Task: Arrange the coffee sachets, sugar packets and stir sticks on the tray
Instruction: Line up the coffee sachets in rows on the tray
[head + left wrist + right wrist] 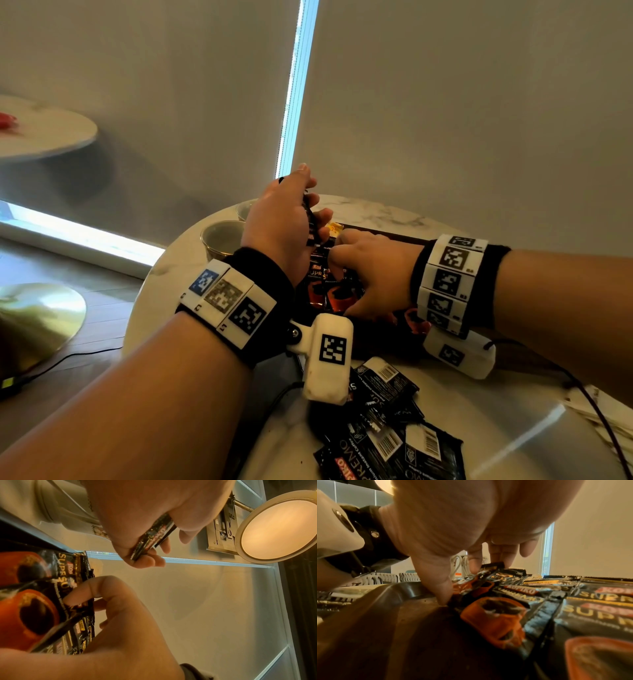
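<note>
From the head view I saw my left hand (277,226) raised above the far-left end of the dark rectangular tray (387,233), its fingers and thumb closed round a few black coffee sachets (310,219) held upright on edge. My right hand (373,270) lay just beside it, lower down, fingers bent onto the black-and-orange coffee sachets lying in the tray (337,291). A loose heap of black sachets (387,428), barcode sides up, lay on the round white marble table (496,421) near me, well apart from both hands. Two pale cups (221,238) stood on the table left of the tray, behind my left hand.

From the left wrist view the held sachets (152,538) showed edge-on, clamped between the thumb and curled fingers of the left hand (145,511). Below it, the right hand (120,615) had its thumb on top of a sachet in the tray (65,580) and its fingers curled under the sachet's serrated end.

From the right wrist view the right hand (453,534) reached down from above: its thumb touched the tray floor at the edge of an orange-printed sachet (496,616), and its fingertips (475,563) pinched the raised far end of a sachet. More sachets (594,599) lay flat, overlapping, to the right. The tray's brown rim (385,595) ran along the left.
</note>
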The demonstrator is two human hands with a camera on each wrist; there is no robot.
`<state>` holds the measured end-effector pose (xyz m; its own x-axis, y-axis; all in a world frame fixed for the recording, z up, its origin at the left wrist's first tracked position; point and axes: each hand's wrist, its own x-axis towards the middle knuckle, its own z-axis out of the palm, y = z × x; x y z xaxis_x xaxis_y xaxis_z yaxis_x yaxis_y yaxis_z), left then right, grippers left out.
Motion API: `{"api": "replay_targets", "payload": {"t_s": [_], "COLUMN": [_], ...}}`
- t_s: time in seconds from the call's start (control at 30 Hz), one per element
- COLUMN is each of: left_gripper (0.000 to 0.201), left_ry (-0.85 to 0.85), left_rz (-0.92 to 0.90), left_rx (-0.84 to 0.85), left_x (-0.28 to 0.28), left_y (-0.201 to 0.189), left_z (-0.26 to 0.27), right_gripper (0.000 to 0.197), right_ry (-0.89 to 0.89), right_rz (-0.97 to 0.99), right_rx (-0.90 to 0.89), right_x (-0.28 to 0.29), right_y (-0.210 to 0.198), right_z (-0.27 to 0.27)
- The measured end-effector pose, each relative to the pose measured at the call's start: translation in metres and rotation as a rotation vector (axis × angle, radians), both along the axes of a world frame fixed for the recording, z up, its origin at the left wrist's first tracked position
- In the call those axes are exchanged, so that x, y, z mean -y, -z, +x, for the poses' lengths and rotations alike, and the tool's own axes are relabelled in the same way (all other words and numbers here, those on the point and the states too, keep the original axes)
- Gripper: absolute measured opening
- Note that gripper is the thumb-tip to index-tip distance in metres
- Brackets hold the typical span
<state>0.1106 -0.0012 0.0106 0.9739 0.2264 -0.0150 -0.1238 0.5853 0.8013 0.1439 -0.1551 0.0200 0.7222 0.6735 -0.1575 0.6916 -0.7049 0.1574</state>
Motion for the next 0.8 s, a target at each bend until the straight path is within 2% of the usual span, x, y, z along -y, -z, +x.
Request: {"api": "replay_targets", "payload": {"t_s": [0.13, 0.37, 0.5, 0.63, 0.73, 0.8], "left_gripper": [0.025, 0.032, 0.036, 0.033, 0.035, 0.042], "left_ry": [0.014, 0.030, -0.014, 0.010, -0.043, -0.093], "left_rz": [-0.038, -0.100, -0.029, -0.040, 0.026, 0.013], "left_rx": [-0.001, 0.040, 0.028, -0.001, 0.029, 0.038], "left_x": [0.002, 0.003, 0.002, 0.005, 0.007, 0.004], "left_y": [0.000, -0.001, 0.001, -0.003, 0.004, 0.006], "left_z": [-0.002, -0.003, -0.001, -0.002, 0.002, 0.003], "right_gripper": [0.050, 0.048, 0.050, 0.053, 0.059, 0.065], "right_ry": [-0.013, 0.003, 0.034, 0.071, 0.095, 0.043], "right_rz": [-0.019, 0.029, 0.100, 0.254, 0.474, 0.613], "right_rx": [0.025, 0.012, 0.003, 0.055, 0.096, 0.113], "right_x": [-0.001, 0.001, 0.004, 0.011, 0.017, 0.021], "right_y": [0.002, -0.002, -0.008, -0.014, -0.017, -0.017], "right_z": [-0.001, -0.001, -0.001, 0.002, 0.003, 0.002]}}
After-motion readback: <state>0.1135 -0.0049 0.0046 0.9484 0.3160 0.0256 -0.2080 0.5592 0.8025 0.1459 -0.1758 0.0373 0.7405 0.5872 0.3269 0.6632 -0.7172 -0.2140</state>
